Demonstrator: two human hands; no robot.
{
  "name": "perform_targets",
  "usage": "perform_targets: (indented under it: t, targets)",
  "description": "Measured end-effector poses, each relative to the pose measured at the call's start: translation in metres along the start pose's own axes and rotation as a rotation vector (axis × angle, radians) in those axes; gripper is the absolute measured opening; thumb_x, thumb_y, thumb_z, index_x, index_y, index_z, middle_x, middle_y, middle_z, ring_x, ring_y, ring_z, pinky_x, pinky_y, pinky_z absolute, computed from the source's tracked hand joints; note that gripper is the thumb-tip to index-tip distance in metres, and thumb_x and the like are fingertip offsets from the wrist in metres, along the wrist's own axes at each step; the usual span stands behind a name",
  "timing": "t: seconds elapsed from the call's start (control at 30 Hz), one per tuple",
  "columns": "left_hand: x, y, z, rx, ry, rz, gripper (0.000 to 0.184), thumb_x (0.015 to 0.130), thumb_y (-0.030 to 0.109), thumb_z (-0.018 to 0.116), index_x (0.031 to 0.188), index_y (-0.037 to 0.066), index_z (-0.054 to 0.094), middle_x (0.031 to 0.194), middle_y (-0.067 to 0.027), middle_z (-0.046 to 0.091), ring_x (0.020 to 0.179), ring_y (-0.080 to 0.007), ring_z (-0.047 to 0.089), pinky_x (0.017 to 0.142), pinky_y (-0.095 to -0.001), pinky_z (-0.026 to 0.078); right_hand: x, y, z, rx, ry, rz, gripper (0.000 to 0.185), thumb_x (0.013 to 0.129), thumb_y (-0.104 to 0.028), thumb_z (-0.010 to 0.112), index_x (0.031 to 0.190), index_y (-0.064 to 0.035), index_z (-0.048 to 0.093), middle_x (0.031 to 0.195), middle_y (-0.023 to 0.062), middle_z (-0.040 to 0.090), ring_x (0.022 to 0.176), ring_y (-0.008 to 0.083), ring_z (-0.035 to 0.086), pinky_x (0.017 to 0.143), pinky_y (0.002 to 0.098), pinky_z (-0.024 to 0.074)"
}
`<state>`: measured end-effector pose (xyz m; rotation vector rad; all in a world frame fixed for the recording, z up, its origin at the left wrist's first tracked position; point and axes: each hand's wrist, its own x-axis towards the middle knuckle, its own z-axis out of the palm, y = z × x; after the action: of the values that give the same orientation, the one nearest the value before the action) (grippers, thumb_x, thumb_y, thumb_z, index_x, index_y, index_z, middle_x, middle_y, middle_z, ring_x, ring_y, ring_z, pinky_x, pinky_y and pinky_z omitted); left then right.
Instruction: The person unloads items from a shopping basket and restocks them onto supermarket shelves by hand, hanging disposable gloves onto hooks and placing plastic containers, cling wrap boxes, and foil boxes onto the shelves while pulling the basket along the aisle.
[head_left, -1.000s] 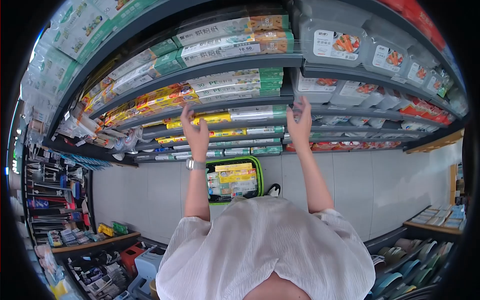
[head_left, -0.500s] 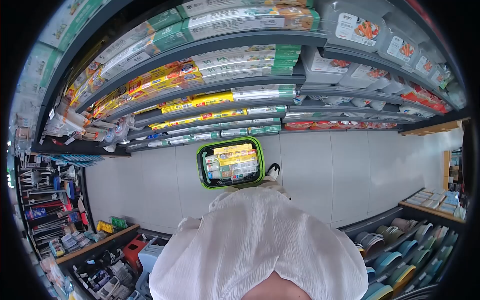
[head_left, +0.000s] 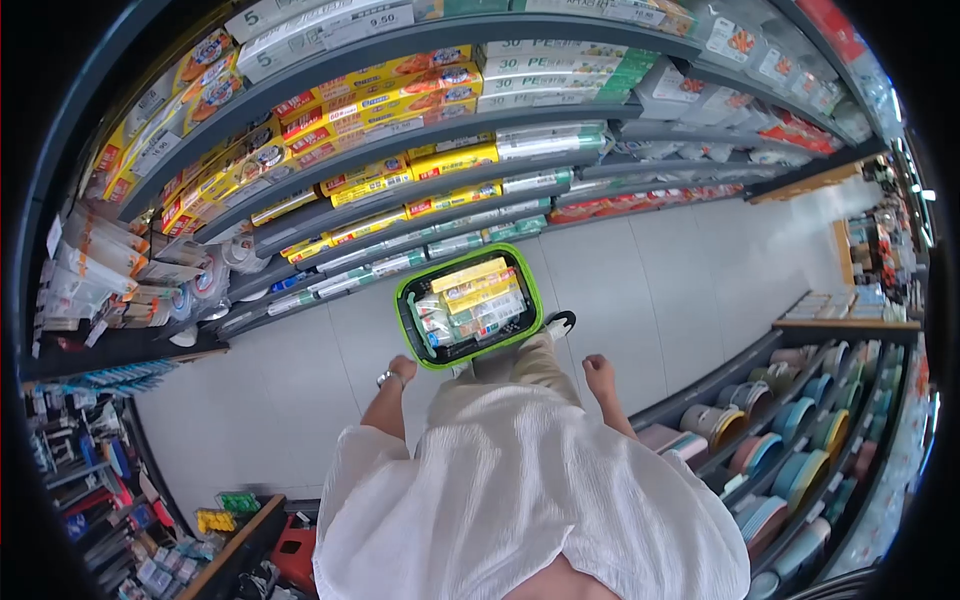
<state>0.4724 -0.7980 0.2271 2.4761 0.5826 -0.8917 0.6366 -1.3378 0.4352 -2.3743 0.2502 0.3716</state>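
A black shopping basket with a bright green rim [head_left: 403, 318] stands on the floor in front of my feet. Yellow boxes [head_left: 478, 284] and white-and-green packages [head_left: 490, 315] lie inside it. To the basket's lower left hangs my left hand [head_left: 403, 369], a watch on its wrist, fingers curled with nothing visible in them. My right hand [head_left: 598, 374] is low on the other side, right of my trouser leg and shoe [head_left: 561, 321]. Its fingers are closed and I see nothing in them. Neither hand touches the basket.
Ahead runs a long shelf [head_left: 560, 105] stacked with yellow boxes and PE wrap boxes. Clear plastic containers [head_left: 735, 40] fill its right end. Behind me at right, slanted racks hold buckets and basins [head_left: 795, 475]. Small goods [head_left: 90, 490] hang at left. Grey floor tiles [head_left: 640, 280] form the aisle.
Both hands, hidden before, now show at my sides. My view has turned, so the shelf and aisle appear tilted. The basket also looks tilted, its packages still inside.
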Motion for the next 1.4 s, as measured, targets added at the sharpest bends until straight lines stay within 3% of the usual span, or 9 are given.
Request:
perform_targets:
  t: [0.2, 0.27, 0.37, 0.6, 0.87, 0.97, 1.17, 1.27, 1.4]
  targets:
    - [0.002, 0.058, -0.104, -0.194, 0.167, 0.158, 0.034, 0.09, 0.029, 0.054, 0.102, 0.004, 0.074, 0.11, -0.0222, 0.071, 0.106, -0.0401, 0.067, 0.093, -0.0461, 0.053, -0.087, 0.025, 0.008, 0.084, 0.082, 0.149, 0.029, 0.091, -0.021, 0.063, 0.103, 0.0039, 0.072, 0.089, 0.0139, 0.074, 0.089, 0.024, 0.072, 0.079, 0.0348, 0.055]
    - [-0.002, 0.073, -0.11, -0.197, 0.126, 0.194, 0.033, 0.09, 0.028, 0.055, 0.097, 0.003, 0.075, 0.108, -0.0219, 0.072, 0.105, -0.0385, 0.068, 0.092, -0.0459, 0.054, -0.129, 0.052, 0.011, 0.315, -0.038, 0.61, 0.032, 0.091, -0.023, 0.062, 0.105, 0.0027, 0.073, 0.092, 0.014, 0.075, 0.092, 0.0231, 0.072, 0.08, 0.0356, 0.0544]
    - [-0.013, 0.074, -0.077, -0.16, 0.038, 0.212, 0.036, 0.091, 0.028, 0.052, 0.099, 0.002, 0.075, 0.11, -0.023, 0.071, 0.103, -0.0388, 0.068, 0.094, -0.0475, 0.053, -0.213, 0.069, 0.004, 0.263, -0.062, 0.754, 0.036, 0.09, -0.021, 0.061, 0.106, 0.0095, 0.07, 0.089, 0.0172, 0.074, 0.079, 0.0267, 0.074, 0.068, 0.0372, 0.056]
    - [-0.044, 0.039, 0.034, 0.051, -0.312, 0.29, 0.037, 0.085, 0.037, 0.06, 0.095, 0.005, 0.077, 0.101, -0.022, 0.074, 0.099, -0.0406, 0.07, 0.088, -0.0481, 0.055, -0.35, 0.165, 0.064, 0.29, -0.051, 0.8, 0.036, 0.091, -0.02, 0.06, 0.107, 0.0111, 0.068, 0.088, 0.0181, 0.074, 0.077, 0.026, 0.073, 0.064, 0.0363, 0.0551]
    - [-0.109, -0.014, 0.013, 0.015, -0.273, 0.258, 0.033, 0.085, 0.034, 0.063, 0.092, 0.004, 0.077, 0.1, -0.0218, 0.074, 0.097, -0.0383, 0.071, 0.085, -0.0441, 0.056, -0.412, 0.287, 0.233, 0.56, 0.094, 0.501, 0.037, 0.091, -0.02, 0.06, 0.108, 0.0129, 0.066, 0.087, 0.0192, 0.073, 0.075, 0.0252, 0.073, 0.059, 0.0352, 0.0541]
    - [-0.145, -0.036, -0.017, 0.133, -0.231, 0.331, 0.033, 0.084, 0.033, 0.065, 0.096, 0.004, 0.076, 0.103, -0.0209, 0.074, 0.1, -0.0385, 0.07, 0.088, -0.044, 0.055, -0.417, 0.138, 0.175, 0.563, -0.037, 0.813, 0.035, 0.092, -0.018, 0.059, 0.108, 0.0131, 0.064, 0.088, 0.0217, 0.073, 0.073, 0.026, 0.074, 0.054, 0.0346, 0.0535]
    - [-0.207, -0.11, -0.026, 0.028, -0.069, 0.184, 0.037, 0.085, 0.034, 0.059, 0.1, 0.006, 0.076, 0.109, -0.0211, 0.073, 0.104, -0.0389, 0.069, 0.094, -0.0459, 0.054, -0.426, 0.128, 0.241, 0.757, -0.129, 0.916, 0.031, 0.094, -0.019, 0.057, 0.11, 0.0069, 0.063, 0.091, 0.0187, 0.073, 0.074, 0.0263, 0.074, 0.061, 0.0362, 0.0595]
    - [-0.206, -0.177, -0.018, 0.199, -0.209, 0.603, 0.04, 0.087, 0.037, 0.056, 0.101, 0.005, 0.076, 0.107, -0.0227, 0.073, 0.104, -0.0393, 0.068, 0.095, -0.0463, 0.053, -0.43, 0.109, 0.258, 0.792, -0.138, 0.895, 0.033, 0.094, -0.019, 0.057, 0.114, 0.0069, 0.061, 0.093, 0.0192, 0.074, 0.074, 0.0267, 0.074, 0.06, 0.0357, 0.0583]
    - [-0.227, -0.201, -0.04, 0.086, -0.201, 0.158, 0.043, 0.087, 0.041, 0.057, 0.099, 0.005, 0.077, 0.107, -0.0231, 0.072, 0.104, -0.0398, 0.069, 0.094, -0.0473, 0.054, -0.441, 0.087, 0.276, 0.789, -0.111, 0.863, 0.034, 0.094, -0.02, 0.058, 0.114, 0.0069, 0.062, 0.093, 0.0188, 0.074, 0.073, 0.0256, 0.074, 0.059, 0.0354, 0.0577]
